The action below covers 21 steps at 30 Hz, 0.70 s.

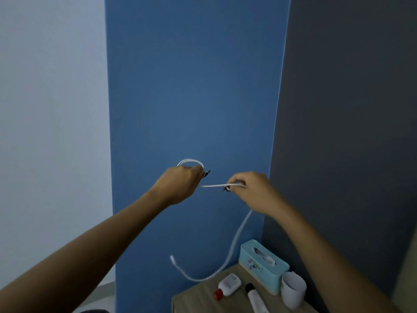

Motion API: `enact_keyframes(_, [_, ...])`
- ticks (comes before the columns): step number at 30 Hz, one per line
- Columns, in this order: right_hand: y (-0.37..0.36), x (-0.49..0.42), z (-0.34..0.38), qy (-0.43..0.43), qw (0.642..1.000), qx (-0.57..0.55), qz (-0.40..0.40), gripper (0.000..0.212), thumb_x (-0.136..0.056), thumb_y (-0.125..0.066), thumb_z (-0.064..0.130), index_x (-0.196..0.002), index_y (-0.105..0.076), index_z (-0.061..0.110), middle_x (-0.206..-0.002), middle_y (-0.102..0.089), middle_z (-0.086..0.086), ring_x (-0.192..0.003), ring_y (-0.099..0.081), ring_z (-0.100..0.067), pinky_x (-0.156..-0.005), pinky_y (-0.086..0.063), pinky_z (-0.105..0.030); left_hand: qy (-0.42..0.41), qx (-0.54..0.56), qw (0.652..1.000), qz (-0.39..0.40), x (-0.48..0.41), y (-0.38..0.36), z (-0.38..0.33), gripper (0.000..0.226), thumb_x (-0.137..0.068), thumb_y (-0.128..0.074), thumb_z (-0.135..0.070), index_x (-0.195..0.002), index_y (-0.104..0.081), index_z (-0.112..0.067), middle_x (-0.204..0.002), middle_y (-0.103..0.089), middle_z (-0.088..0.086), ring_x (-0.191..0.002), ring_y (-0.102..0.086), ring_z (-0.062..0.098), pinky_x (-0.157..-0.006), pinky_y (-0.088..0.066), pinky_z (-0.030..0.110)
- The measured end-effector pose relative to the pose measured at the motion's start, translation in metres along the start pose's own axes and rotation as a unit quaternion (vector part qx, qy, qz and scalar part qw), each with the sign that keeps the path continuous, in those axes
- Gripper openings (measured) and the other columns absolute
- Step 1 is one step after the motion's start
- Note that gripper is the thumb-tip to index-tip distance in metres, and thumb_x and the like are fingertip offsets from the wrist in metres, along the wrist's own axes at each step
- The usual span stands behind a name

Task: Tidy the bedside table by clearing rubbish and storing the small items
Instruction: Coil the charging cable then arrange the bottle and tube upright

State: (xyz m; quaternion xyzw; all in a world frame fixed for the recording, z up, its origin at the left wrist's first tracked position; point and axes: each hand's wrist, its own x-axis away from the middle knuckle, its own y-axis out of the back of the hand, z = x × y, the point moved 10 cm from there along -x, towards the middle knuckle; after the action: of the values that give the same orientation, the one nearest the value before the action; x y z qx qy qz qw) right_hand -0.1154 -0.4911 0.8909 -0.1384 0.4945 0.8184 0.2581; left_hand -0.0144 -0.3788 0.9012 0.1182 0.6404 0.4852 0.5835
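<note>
A white cable (237, 237) is held up in front of the blue wall. My left hand (180, 185) is closed around a small coil of it, and a loop shows above the knuckles. My right hand (252, 190) pinches a straight stretch of the same cable a little to the right. The rest of the cable hangs down from my right hand and curls left, its plug end dangling beside the bedside table (196, 297). The wooden table sits at the bottom right, well below both hands.
On the table stand a teal tissue box (261, 265), a white paper cup (293, 290), a small white bottle with a red cap (228, 285) lying flat, and a white tube with a black cap (256, 298). A dark grey wall runs along the right.
</note>
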Motion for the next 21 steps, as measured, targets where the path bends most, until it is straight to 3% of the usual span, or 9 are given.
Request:
enact_keyframes(2, [0.022,-0.005,-0.006,-0.002,1.0,0.006,-0.027,0.017,-0.087,-0.061,0.023,-0.076,-0.072,0.028,-0.055,-0.056,0.006,-0.051,-0.049,-0.014,-0.05,-0.039,-0.03,-0.019,-0.004,1.0,-0.023,0.011,-0.001,-0.001,0.044,-0.099,-0.02,-0.044,-0.094,-0.053,-0.014,-0.079,-0.064,0.005,-0.064,-0.058,0.032,-0.054,-0.044,0.036])
enact_keyframes(5, [0.056,-0.01,-0.024,-0.02,0.996,-0.042,-0.081,0.012,-0.081,-0.068,0.025,-0.072,-0.075,0.028,-0.048,-0.052,0.011,-0.052,-0.044,-0.012,-0.052,-0.038,-0.031,0.04,0.083,0.995,-0.046,0.022,0.003,0.021,0.061,-0.09,-0.009,-0.058,-0.072,-0.053,-0.019,-0.068,-0.055,-0.003,-0.058,-0.053,0.02,-0.053,-0.04,0.033])
enact_keyframes(9, [0.074,-0.012,-0.039,-0.04,0.985,-0.119,-0.116,0.012,-0.073,-0.072,0.04,-0.073,-0.078,0.029,-0.06,-0.05,-0.004,-0.06,-0.038,-0.018,-0.056,-0.033,-0.033,0.115,0.294,0.949,-0.007,0.036,-0.002,0.024,0.059,-0.097,-0.03,-0.058,-0.056,-0.043,-0.018,-0.049,-0.043,-0.006,-0.045,-0.037,0.01,-0.049,-0.031,0.025])
enact_keyframes(11, [0.073,-0.013,-0.042,-0.045,0.977,-0.151,-0.144,0.016,-0.073,-0.073,0.047,-0.073,-0.078,0.032,-0.062,-0.05,-0.008,-0.059,-0.039,-0.018,-0.056,-0.034,-0.033,0.138,0.474,0.868,0.054,0.043,-0.008,0.003,0.053,-0.098,-0.034,-0.052,-0.059,-0.039,-0.017,-0.051,-0.034,-0.005,-0.045,-0.029,0.012,-0.048,-0.028,0.024])
enact_keyframes(15, [0.045,-0.015,-0.046,-0.089,0.965,-0.147,-0.198,0.024,-0.084,-0.065,0.041,-0.069,-0.077,0.026,-0.049,-0.049,-0.003,-0.041,-0.037,-0.007,-0.05,-0.03,-0.027,0.139,0.787,0.594,0.09,0.048,0.006,-0.051,0.039,-0.102,-0.027,-0.032,-0.07,-0.041,-0.014,-0.05,-0.033,-0.004,-0.04,-0.026,0.011,-0.049,-0.021,0.025])
enact_keyframes(17, [0.0,-0.015,-0.044,-0.098,0.977,-0.104,-0.161,0.039,-0.084,-0.056,0.048,-0.058,-0.068,0.021,-0.051,-0.055,-0.01,-0.045,-0.051,-0.013,-0.051,-0.035,-0.03,0.115,0.843,0.523,0.057,0.039,0.018,-0.067,0.03,-0.101,-0.031,-0.021,-0.079,-0.049,-0.012,-0.054,-0.046,-0.004,-0.044,-0.043,0.01,-0.048,-0.035,0.019])
enact_keyframes(19, [-0.053,-0.014,-0.026,-0.084,0.992,-0.046,-0.088,0.05,-0.076,-0.037,0.056,-0.058,-0.058,0.015,-0.067,-0.065,-0.017,-0.068,-0.063,-0.029,-0.061,-0.044,-0.037,0.104,0.845,0.525,0.002,0.023,0.027,-0.062,0.028,-0.101,-0.032,-0.016,-0.088,-0.056,-0.01,-0.061,-0.06,-0.003,-0.056,-0.061,0.011,-0.057,-0.048,0.018])
enact_keyframes(21, [-0.089,-0.006,0.003,-0.045,0.998,-0.023,-0.048,0.052,-0.081,-0.03,0.051,-0.078,-0.066,0.012,-0.084,-0.07,-0.016,-0.083,-0.063,-0.034,-0.069,-0.047,-0.039,0.105,0.804,0.582,-0.063,0.009,0.036,-0.042,0.027,-0.102,-0.035,-0.014,-0.096,-0.06,-0.007,-0.072,-0.07,-0.002,-0.074,-0.07,0.011,-0.07,-0.053,0.017])
